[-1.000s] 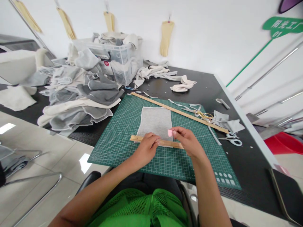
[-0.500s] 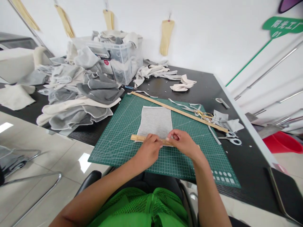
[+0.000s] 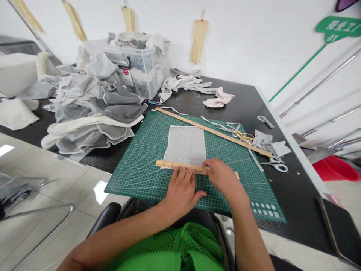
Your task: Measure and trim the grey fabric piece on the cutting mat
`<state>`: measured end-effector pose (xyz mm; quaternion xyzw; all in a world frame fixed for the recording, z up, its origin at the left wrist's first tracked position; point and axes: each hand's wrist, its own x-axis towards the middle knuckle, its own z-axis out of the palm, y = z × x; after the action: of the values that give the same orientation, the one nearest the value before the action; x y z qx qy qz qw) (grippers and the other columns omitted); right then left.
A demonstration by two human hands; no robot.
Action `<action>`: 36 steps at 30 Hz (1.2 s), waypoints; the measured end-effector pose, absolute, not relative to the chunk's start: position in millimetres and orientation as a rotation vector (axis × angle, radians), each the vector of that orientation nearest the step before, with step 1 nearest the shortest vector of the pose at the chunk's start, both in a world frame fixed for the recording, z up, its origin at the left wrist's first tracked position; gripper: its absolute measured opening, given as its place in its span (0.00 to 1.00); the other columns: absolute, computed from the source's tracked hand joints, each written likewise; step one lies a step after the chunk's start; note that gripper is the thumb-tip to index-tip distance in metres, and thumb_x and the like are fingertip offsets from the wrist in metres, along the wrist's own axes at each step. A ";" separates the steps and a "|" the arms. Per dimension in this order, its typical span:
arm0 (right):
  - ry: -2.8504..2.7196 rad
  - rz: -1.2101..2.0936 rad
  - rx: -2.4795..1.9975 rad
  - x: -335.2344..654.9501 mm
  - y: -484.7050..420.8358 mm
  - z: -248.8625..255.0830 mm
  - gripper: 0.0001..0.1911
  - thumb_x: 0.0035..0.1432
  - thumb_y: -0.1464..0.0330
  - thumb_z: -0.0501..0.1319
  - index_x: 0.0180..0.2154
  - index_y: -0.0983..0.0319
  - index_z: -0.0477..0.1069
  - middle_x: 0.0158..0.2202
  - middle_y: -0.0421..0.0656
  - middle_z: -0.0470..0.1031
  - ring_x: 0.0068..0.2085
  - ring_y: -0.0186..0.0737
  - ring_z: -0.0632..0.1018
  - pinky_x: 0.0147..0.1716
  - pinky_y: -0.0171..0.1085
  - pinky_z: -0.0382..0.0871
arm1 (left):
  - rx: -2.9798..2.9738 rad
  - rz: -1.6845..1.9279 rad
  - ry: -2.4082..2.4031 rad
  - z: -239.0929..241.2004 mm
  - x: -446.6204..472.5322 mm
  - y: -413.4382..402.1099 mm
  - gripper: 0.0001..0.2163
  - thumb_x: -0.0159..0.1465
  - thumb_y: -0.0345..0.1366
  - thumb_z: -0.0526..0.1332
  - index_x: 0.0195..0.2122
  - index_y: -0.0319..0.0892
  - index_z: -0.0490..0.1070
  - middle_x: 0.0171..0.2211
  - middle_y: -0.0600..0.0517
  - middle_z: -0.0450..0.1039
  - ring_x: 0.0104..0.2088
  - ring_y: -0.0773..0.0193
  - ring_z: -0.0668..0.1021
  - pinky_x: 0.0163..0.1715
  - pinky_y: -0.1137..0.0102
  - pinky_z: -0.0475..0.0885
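Observation:
A piece of light grey cloth lies flat on the green cutting mat. Across its near edge rests a short wooden ruler. My left hand is open, palm down, its outstretched fingertips at the ruler's near edge and its thumb pointing right. Farther right, my right hand has its fingers curled and closed on the ruler, near the cloth's right edge; part of the ruler is hidden beneath this hand.
A long wooden ruler lies diagonally behind the cloth. Gold-handled scissors, white-handled scissors and cloth scraps lie to the right. Piled grey cloth and a clear plastic box stand left. A phone-like dark slab is near right.
My left hand has opened, its fingers straightening from a pinch at the ruler and its palm moving nearer to me. My right hand has shifted slightly right and lies lower against the ruler.

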<state>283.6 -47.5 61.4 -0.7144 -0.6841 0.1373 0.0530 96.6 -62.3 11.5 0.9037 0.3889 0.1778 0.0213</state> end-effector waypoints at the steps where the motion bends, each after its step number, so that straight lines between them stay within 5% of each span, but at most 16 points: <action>1: -2.090 0.389 -2.188 281.4 -47.9 62.4 0.09 0.63 0.75 0.60 0.42 0.60 0.77 0.40 0.46 0.77 0.41 0.44 0.77 0.38 0.37 0.60 | 2.804 0.550 1.201 9.1 97.3 -67.1 0.36 0.67 0.60 0.57 0.60 0.30 0.69 0.60 0.35 0.68 0.62 0.38 0.67 0.66 0.46 0.58; 14: -2.107 0.375 -2.230 277.5 -46.9 58.5 0.06 0.63 0.75 0.60 0.39 0.60 0.73 0.38 0.46 0.78 0.40 0.44 0.77 0.36 0.37 0.58 | 2.806 0.541 1.156 -3.3 95.0 -79.9 0.43 0.66 0.67 0.50 0.64 0.30 0.66 0.63 0.31 0.65 0.65 0.37 0.66 0.65 0.45 0.58; 20: -2.092 0.402 -2.238 276.0 -46.2 57.7 0.07 0.62 0.76 0.59 0.39 0.60 0.73 0.38 0.46 0.78 0.40 0.45 0.77 0.35 0.37 0.58 | 2.796 0.594 1.087 3.2 81.2 -66.7 0.49 0.58 0.73 0.54 0.66 0.34 0.63 0.69 0.33 0.56 0.71 0.34 0.54 0.69 0.41 0.48; 25: -2.087 0.420 -2.247 274.9 -46.2 58.0 0.08 0.61 0.77 0.59 0.39 0.60 0.72 0.38 0.47 0.78 0.40 0.45 0.77 0.35 0.38 0.57 | 2.733 0.597 1.243 1.2 69.1 -65.6 0.60 0.50 0.78 0.54 0.68 0.28 0.58 0.68 0.27 0.54 0.70 0.31 0.54 0.67 0.42 0.53; 36: -2.072 0.466 -2.234 275.7 -45.9 57.4 0.07 0.60 0.77 0.60 0.38 0.60 0.72 0.37 0.46 0.78 0.40 0.45 0.77 0.35 0.37 0.57 | 2.827 0.549 1.318 -4.8 35.9 -73.8 0.48 0.60 0.73 0.50 0.64 0.32 0.66 0.65 0.32 0.64 0.67 0.37 0.64 0.67 0.46 0.55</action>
<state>275.7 -45.9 57.4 -0.7243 -0.6720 0.1512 0.0297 35.9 -73.8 -4.8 0.8926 0.4160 0.1732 -0.0127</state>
